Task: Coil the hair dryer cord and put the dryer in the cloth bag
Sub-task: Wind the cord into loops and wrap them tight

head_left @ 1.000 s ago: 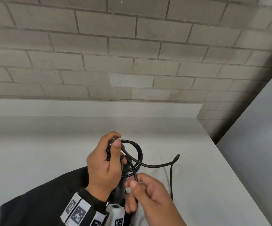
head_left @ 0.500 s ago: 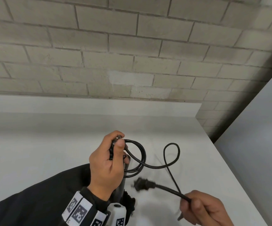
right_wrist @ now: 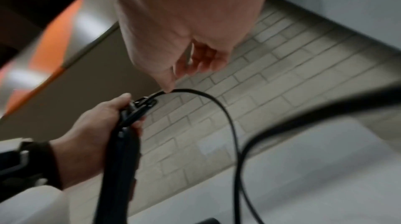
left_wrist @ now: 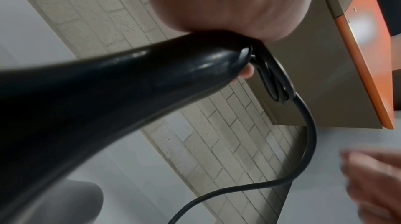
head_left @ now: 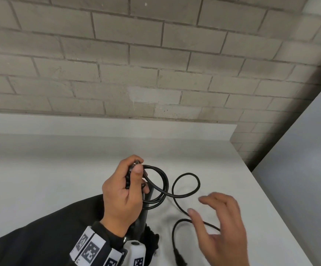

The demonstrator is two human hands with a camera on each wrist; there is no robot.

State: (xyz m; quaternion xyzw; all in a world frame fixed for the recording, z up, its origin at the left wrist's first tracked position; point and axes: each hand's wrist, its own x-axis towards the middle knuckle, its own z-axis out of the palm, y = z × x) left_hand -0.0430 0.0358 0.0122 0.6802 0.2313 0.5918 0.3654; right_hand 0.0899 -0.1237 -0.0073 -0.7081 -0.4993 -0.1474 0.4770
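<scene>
At the lower centre of the head view, the hair dryer [head_left: 143,214] handle and coiled loops of the cord [head_left: 186,184] are gripped by the left hand [head_left: 123,196]. The right hand [head_left: 223,227] is held spread and empty at the lower right, above the loose cord on the white table [head_left: 40,179].

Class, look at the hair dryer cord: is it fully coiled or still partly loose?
Partly loose. The left hand grips a few loops of the cord, but the rest, with the plug, trails on the table.
</scene>
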